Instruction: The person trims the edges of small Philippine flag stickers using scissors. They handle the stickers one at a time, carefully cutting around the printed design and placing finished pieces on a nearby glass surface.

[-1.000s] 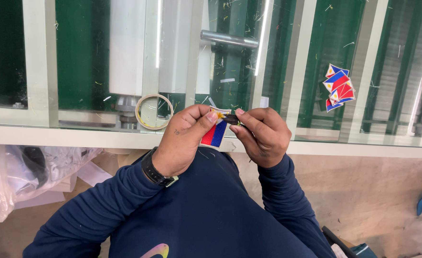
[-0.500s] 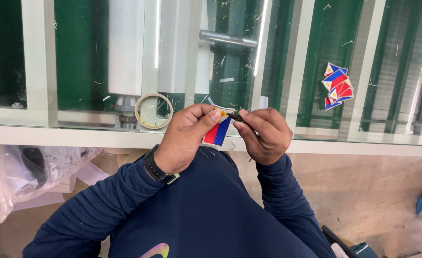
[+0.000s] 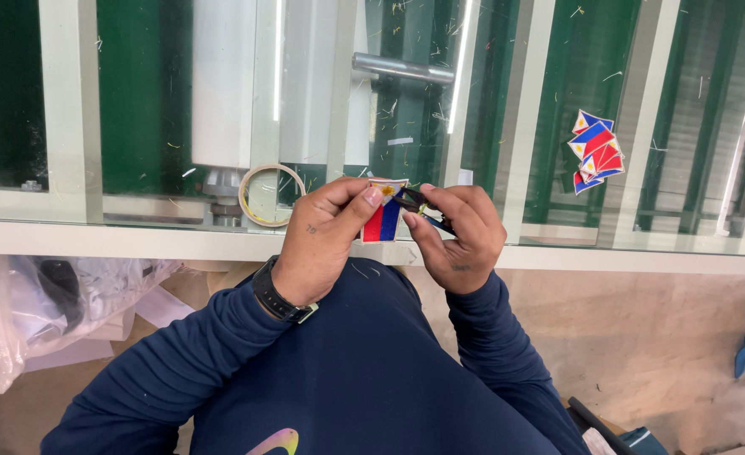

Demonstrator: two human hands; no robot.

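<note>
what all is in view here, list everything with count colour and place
flag patch: one, red, blue and white with a yellow sun, pinched in the left hand
snips: one, black, in the right hand, at the patch's edge
patch pile: one small stack, same colours, on the glass table at right
tape ring: one, pale, on the glass at left
glass table: one, clear over green
plastic bag: one, clear, lower left
wristwatch: one, black, left wrist
left hand: one
right hand: one
</note>
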